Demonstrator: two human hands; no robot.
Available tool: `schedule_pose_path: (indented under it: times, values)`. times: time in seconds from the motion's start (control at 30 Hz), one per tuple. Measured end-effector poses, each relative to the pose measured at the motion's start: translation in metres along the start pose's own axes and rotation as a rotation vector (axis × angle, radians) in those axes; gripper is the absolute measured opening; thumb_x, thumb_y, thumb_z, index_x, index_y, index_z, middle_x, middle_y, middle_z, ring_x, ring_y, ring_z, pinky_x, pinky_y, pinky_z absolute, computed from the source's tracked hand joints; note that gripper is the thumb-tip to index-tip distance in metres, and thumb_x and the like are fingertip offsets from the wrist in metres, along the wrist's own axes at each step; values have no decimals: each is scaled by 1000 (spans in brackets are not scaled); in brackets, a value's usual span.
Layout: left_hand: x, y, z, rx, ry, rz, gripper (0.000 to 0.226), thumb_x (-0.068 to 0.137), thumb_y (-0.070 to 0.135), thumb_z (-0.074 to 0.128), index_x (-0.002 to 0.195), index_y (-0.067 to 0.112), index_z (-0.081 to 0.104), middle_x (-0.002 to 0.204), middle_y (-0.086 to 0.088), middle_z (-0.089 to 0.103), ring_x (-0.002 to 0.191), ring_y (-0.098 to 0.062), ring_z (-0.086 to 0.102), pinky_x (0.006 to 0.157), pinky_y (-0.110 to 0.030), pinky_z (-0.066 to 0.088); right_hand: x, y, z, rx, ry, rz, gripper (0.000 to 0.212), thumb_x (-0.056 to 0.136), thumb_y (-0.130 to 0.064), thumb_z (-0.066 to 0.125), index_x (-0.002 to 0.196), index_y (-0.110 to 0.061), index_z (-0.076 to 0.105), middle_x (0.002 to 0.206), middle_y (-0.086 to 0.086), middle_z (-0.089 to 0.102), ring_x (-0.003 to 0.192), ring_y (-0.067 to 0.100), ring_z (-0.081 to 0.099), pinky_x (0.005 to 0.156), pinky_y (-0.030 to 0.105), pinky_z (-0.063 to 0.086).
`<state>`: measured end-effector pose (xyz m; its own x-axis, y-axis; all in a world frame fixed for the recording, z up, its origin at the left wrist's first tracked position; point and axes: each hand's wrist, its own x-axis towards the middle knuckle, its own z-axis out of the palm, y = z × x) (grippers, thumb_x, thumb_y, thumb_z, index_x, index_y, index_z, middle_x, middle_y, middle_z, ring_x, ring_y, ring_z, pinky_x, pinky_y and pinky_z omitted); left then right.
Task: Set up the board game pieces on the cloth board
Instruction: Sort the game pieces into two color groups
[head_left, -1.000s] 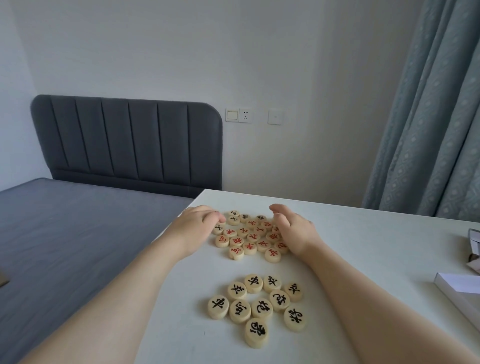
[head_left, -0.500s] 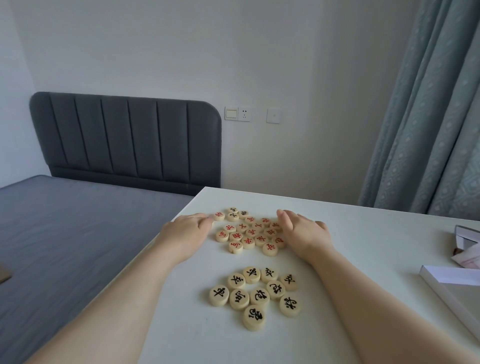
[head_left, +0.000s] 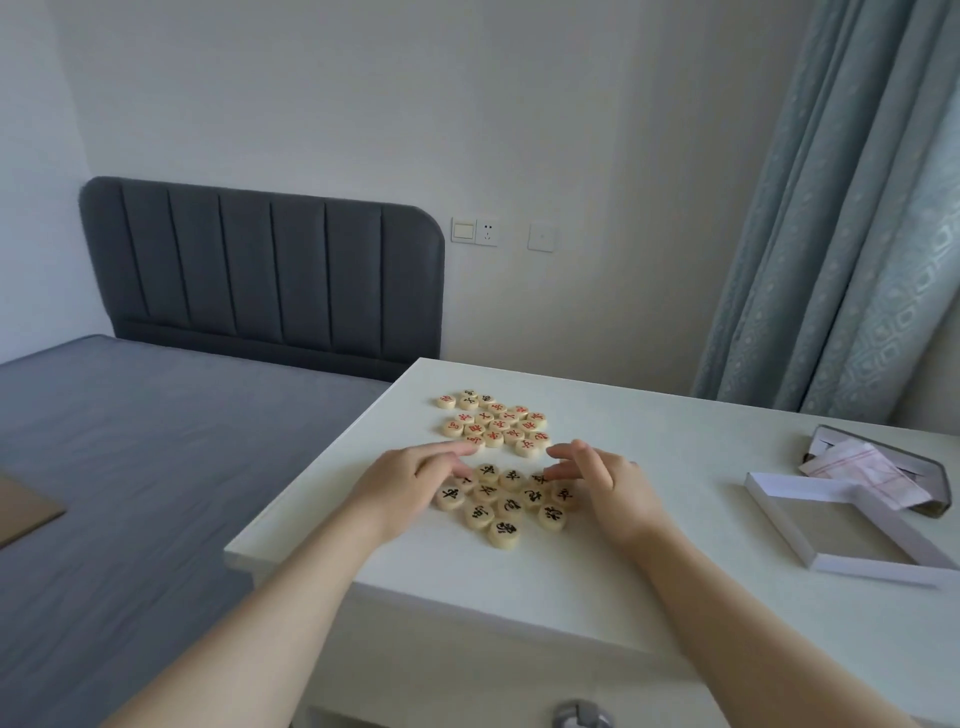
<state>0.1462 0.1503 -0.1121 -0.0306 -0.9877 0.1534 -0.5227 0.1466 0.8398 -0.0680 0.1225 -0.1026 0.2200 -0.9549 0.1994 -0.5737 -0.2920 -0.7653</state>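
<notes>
Head view, step: judging from the pose, herding the black pieces (head_left: 506, 506) into one group before any placing.
Left hand (head_left: 415, 480): lying low at the group's left, fingers stretched and relaxed, tips touching the far-left discs, gripping nothing.
Right hand (head_left: 602, 480): standing on edge at the group's right, fingers loosely bent inward, tips reaching the far-right discs, holding nothing.
Doing it well: keeping both palms low and closing inward evenly; pressing lightly, given smooth discs probably sliding freely on a smooth top; minding the near-left edge of the table (head_left: 701, 457), risking a dropped disc otherwise; keeping faces up for reading the characters.
Black pieces, place: lying between the two hands, close to the table's near-left corner, most touching a neighbour.
Black pieces, look: showing as pale, round, flat discs, wooden by appearance, each bearing one black character on top.
Red pieces (head_left: 493, 423): sitting just beyond the fingertips in a tighter patch, parted from the black group by a narrow gap; same discs, mostly red characters, a few at the far side looking dark.
Cloth board: not showing anywhere; possibly waiting in the box, though not telling from here.
Box (head_left: 852, 540): lying open well to the right, a printed slip (head_left: 862, 467) lying just behind it.
Bed (head_left: 156, 467): stretching away beside the table's left.
</notes>
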Motion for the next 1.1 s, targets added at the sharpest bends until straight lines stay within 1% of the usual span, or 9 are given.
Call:
schedule_pose_path:
  times: [0.1, 0.2, 0.33, 0.53, 0.6, 0.7, 0.83, 0.93, 1.1]
  values:
    - [-6, 2, 1, -64, -16, 50, 40, 76, 42, 29, 108, 53, 49, 111, 22, 63, 114, -1, 49, 89, -7, 31, -4, -4, 1, 102, 24, -29, 37, 93, -44, 30, 111, -29, 59, 98, -8, 65, 97, 3, 58, 70, 1, 38]
    - [-1, 5, -1, -147, 29, 71, 42, 77, 37, 28, 114, 43, 47, 123, 16, 53, 121, 0, 41, 90, -10, 29, 5, 0, -2, 187, 101, 18, 33, 96, -35, 32, 117, -28, 56, 117, -1, 61, 116, 12, 50, 87, 21, 34]
    - [22, 8, 1, -145, 164, 22, 31, 96, 14, 33, 120, 21, 52, 118, 11, 45, 112, -2, 37, 82, -11, 24, 29, 2, 4, 156, 122, 95, 32, 97, -21, 33, 123, -20, 52, 125, 1, 55, 106, 12, 46, 77, 20, 40]
    - [83, -9, 8, -13, 331, -20, 38, 87, -1, 37, 99, 27, 59, 112, 12, 47, 107, -6, 42, 87, -20, 30, 86, 12, 15, 57, 130, 119, 37, 90, -6, 37, 118, -23, 55, 121, 1, 52, 92, 14, 49, 68, 23, 38]
    - [101, -15, 5, 7, 352, -11, 43, 85, -3, 36, 84, 36, 56, 113, 13, 49, 102, -6, 45, 79, -21, 35, 103, 13, 18, -22, 99, 87, 38, 89, -5, 37, 115, -24, 57, 127, -2, 49, 107, 14, 45, 82, 25, 39]
    - [128, -28, 0, 16, 356, -28, 44, 85, 0, 40, 78, 41, 56, 115, 16, 49, 103, -7, 47, 81, -20, 38, 128, 13, 24, -175, 25, 20, 41, 89, -4, 35, 113, -27, 59, 136, -5, 47, 125, 18, 39, 103, 37, 36]
    - [156, -39, -2, 71, 269, -33, 41, 89, 6, 39, 92, 41, 60, 122, 15, 53, 115, -15, 51, 103, -34, 37, 152, 0, 33, -338, -99, -19, 45, 92, -9, 31, 122, -30, 56, 132, -2, 52, 125, 20, 41, 106, 39, 35]
    - [166, -43, -4, 105, 241, -98, 37, 92, 17, 37, 112, 40, 58, 130, 12, 52, 117, -18, 49, 105, -36, 37, 166, -4, 45, -414, -139, -18, 40, 94, -15, 33, 124, -29, 55, 132, -1, 54, 127, 21, 39, 108, 37, 31]
    - [173, -39, -14, 87, 49, -239, 47, 59, 52, 52, 106, 56, 53, 135, 12, 44, 120, -17, 46, 107, -36, 35, 188, -11, 55, -470, -137, 29, 34, 92, -26, 42, 124, -27, 54, 125, 1, 57, 120, 22, 45, 101, 36, 39]
